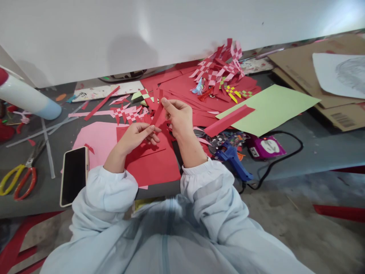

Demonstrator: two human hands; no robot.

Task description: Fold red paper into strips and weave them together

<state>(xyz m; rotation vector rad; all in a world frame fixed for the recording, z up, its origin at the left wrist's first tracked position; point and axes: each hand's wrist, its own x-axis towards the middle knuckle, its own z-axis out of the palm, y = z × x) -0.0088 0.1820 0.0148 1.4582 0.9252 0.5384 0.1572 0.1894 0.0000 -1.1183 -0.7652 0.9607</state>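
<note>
Left hand (140, 135): we are pinching the near end of a narrow red paper strip (157, 112).
Right hand (179, 115): we are gripping it farther up.

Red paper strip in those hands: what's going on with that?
A person is holding a red paper strip in both hands, the right hand at its upper end and the left hand at its lower end, over a red sheet. Beyond lie checkered red-and-pink paper pieces. Scissors and a phone lie to the left, a blue glue gun to the right.
</note>
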